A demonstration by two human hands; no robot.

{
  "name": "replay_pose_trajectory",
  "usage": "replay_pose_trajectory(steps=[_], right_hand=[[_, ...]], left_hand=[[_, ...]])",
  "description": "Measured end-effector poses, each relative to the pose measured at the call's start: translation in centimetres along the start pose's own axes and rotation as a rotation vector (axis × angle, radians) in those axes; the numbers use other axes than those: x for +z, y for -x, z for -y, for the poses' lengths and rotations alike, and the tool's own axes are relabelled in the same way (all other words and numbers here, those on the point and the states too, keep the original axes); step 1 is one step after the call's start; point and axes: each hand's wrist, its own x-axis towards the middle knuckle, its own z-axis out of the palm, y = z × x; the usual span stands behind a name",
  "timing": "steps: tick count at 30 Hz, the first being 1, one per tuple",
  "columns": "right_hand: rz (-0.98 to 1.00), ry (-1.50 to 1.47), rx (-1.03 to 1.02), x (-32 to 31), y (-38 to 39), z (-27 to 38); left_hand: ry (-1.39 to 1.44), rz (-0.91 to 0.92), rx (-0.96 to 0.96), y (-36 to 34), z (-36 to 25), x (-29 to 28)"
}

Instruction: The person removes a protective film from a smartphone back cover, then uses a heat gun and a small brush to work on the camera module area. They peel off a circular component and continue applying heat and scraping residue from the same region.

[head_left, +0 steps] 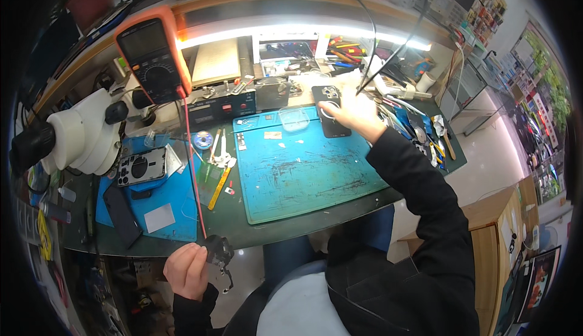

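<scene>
Left hand (186, 270): I am pinching the black part (218, 249), its thin strip (228, 281) dangling before the bench (243, 234).
Right hand (355, 115): I am reaching over the black phone (336, 129); glare is hiding my fingertips, so I cannot tell their grip.
Phone spot: lying across the blue mat (291, 178)'s far edge.
Strip care: I should be guarding it from snagging.

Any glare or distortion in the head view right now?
Head view: the strip light glares white, and the right hand below it looks partly overexposed; the blue mat reads clearly; fisheye curves the bench and blackens the corners.
</scene>
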Motion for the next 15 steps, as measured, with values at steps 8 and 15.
replay_pose_trajectory(steps=[8,15], right_hand=[[0.198,0.100,0.095,1.1,-2.1,2.6],[-0.242,0.003,-0.032,5.6,-3.0,-0.5]], left_hand=[[0.031,0.023,0.009,-1.8,-1.4,1.6],[0.068,0.047,0.044,-3.4,-2.2,2.5]])
